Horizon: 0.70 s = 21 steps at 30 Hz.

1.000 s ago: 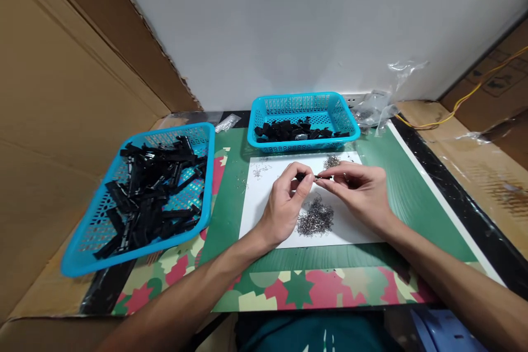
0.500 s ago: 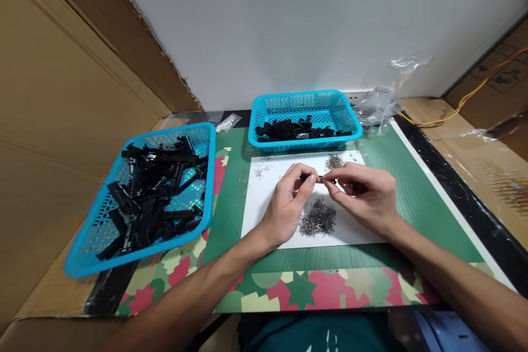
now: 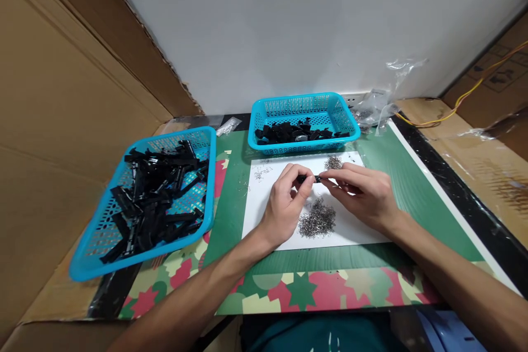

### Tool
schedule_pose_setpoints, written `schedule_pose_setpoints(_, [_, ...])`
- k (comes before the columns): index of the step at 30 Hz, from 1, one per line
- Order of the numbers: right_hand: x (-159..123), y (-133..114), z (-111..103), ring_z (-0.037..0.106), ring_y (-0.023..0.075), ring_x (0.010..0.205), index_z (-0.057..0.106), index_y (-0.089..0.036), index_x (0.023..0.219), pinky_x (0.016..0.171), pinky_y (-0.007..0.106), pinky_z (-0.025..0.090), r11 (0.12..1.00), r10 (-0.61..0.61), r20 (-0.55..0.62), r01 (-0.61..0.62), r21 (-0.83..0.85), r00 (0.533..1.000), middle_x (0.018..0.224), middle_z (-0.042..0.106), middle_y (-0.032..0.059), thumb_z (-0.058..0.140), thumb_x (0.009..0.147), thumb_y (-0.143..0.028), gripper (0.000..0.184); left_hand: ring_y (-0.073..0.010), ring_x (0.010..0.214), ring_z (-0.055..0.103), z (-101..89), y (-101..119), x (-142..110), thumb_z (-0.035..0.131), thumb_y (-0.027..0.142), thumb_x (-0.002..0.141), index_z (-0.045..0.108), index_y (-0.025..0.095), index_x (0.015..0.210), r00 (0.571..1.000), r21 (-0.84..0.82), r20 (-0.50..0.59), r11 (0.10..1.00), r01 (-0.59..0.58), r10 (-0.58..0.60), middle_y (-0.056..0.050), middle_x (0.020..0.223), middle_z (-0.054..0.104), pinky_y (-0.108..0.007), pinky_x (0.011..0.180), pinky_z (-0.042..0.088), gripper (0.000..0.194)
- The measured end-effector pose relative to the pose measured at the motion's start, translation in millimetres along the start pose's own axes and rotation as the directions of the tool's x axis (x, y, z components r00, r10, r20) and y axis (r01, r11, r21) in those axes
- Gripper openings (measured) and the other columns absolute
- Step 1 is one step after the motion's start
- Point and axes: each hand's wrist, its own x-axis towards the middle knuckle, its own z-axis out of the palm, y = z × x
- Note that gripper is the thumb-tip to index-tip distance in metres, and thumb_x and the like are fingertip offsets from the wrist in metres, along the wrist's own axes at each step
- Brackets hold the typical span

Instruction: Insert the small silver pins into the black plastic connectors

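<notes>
Over the white sheet (image 3: pixel 264 214), my left hand (image 3: pixel 286 203) is closed on a small black plastic part (image 3: pixel 317 179), whose end shows past the thumb. Facing it, my right hand (image 3: pixel 363 195) has thumb and forefinger pinched at the end of that part. Whether a small wire piece sits between the right fingertips is too small to tell. Below the hands lies a heap of small metal wire springs (image 3: pixel 317 219). A smaller pile of metal pieces (image 3: pixel 334 162) is just beyond the right fingers. Some loose wire bits (image 3: pixel 260 172) lie at the sheet's upper left.
A blue basket (image 3: pixel 212 176) with long black plastic parts (image 3: pixel 152 192) stands at the left. Another blue basket (image 3: pixel 305 146), holding smaller black pieces (image 3: pixel 284 132), is at the back. Clear plastic bags (image 3: pixel 373 107) and a yellow cable (image 3: pixel 457 104) are at the back right.
My right fingers have straightened a little, and more of the black part's end shows between the hands. The left hand keeps its hold. The view has shifted slightly.
</notes>
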Motion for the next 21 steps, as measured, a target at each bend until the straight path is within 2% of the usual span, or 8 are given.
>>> schedule_pose_setpoints(3, [3.4, -4.0, -0.6, 0.049, 0.0089, 0.053, 0.078, -0.018, 0.099, 0.052, 0.023, 0.039, 0.983, 0.124, 0.033, -0.127, 0.133, 0.992, 0.064, 0.057, -0.0042, 0.071, 0.096, -0.017, 0.008, -0.0138, 0.080, 0.052, -0.2, -0.1, -0.1, 0.055, 0.033, 0.108, 0.061, 0.019, 0.098, 1.000, 0.033, -0.007, 0.999, -0.019, 0.019, -0.001, 0.092, 0.056, -0.027, 0.067, 0.042, 0.018])
schedule_pose_setpoints(5, [4.3, -5.7, -0.3, 0.050, 0.0094, 0.055, 0.078, -0.018, 0.097, 0.053, 0.024, 0.039, 0.958, 0.204, 0.054, -0.210, 0.197, 0.978, 0.066, 0.060, -0.0033, 0.072, 0.095, -0.018, 0.007, -0.0140, 0.081, 0.053, -0.2, 0.5, -0.6, 0.054, 0.032, 0.108, 0.061, 0.019, 0.097, 0.999, 0.067, 0.000, 0.997, -0.037, 0.037, -0.001, 0.093, 0.056, -0.027, 0.069, 0.043, 0.018])
schedule_pose_setpoints(9, [3.9, -6.1, 1.4, 0.051, 0.0099, 0.056, 0.078, -0.019, 0.091, 0.050, 0.023, 0.038, 0.871, 0.348, 0.137, -0.374, 0.318, 0.928, 0.067, 0.064, -0.0023, 0.072, 0.093, -0.021, 0.007, -0.0143, 0.083, 0.055, -0.3, 0.8, -1.8, 0.052, 0.031, 0.109, 0.062, 0.019, 0.098, 0.998, 0.137, 0.015, 0.988, -0.069, 0.068, -0.002, 0.097, 0.057, -0.026, 0.070, 0.044, 0.019])
schedule_pose_setpoints(12, [3.8, -6.9, 1.1, 0.048, 0.0099, 0.053, 0.077, -0.018, 0.088, 0.047, 0.023, 0.036, 0.840, 0.403, 0.140, -0.426, 0.335, 0.904, 0.062, 0.059, -0.0033, 0.072, 0.092, -0.023, 0.008, -0.0148, 0.085, 0.058, -1.0, 0.3, -2.6, 0.053, 0.034, 0.109, 0.065, 0.020, 0.104, 0.999, 0.138, 0.022, 0.989, -0.044, 0.042, -0.004, 0.103, 0.060, -0.026, 0.070, 0.046, 0.019])
schedule_pose_setpoints(14, [4.0, -8.5, -0.1, 0.046, 0.0096, 0.051, 0.076, -0.019, 0.086, 0.047, 0.024, 0.036, 0.882, 0.377, 0.067, -0.380, 0.278, 0.924, 0.061, 0.056, -0.0040, 0.072, 0.091, -0.022, 0.007, -0.0147, 0.085, 0.060, -1.6, -0.2, -2.8, 0.052, 0.037, 0.109, 0.067, 0.020, 0.113, 0.999, 0.084, 0.033, 0.996, -0.001, -0.002, -0.006, 0.110, 0.062, -0.025, 0.067, 0.048, 0.022])
schedule_pose_setpoints(17, [2.9, -10.8, -1.2, 0.044, 0.0095, 0.051, 0.076, -0.020, 0.087, 0.049, 0.025, 0.037, 0.967, 0.229, -0.063, -0.220, 0.127, 0.971, 0.060, 0.055, -0.0042, 0.070, 0.091, -0.017, 0.008, -0.0136, 0.085, 0.063, -1.9, -1.3, -2.7, 0.052, 0.038, 0.109, 0.067, 0.022, 0.123, 0.998, -0.031, 0.048, 0.999, 0.045, -0.043, -0.009, 0.120, 0.063, -0.022, 0.059, 0.049, 0.027])
schedule_pose_setpoints(21, [-2.4, -10.5, 1.3, 0.044, 0.0088, 0.047, 0.076, -0.022, 0.089, 0.047, 0.024, 0.037, 0.999, 0.010, -0.169, -0.017, -0.041, 0.986, 0.057, 0.054, -0.0051, 0.069, 0.090, -0.010, 0.014, -0.0146, 0.086, 0.066, -0.3, -2.5, -2.2, 0.069, 0.037, 0.100, 0.063, 0.025, 0.130, 0.998, -0.187, -0.004, 0.981, 0.058, -0.060, -0.008, 0.125, 0.064, -0.019, 0.050, 0.050, 0.033])
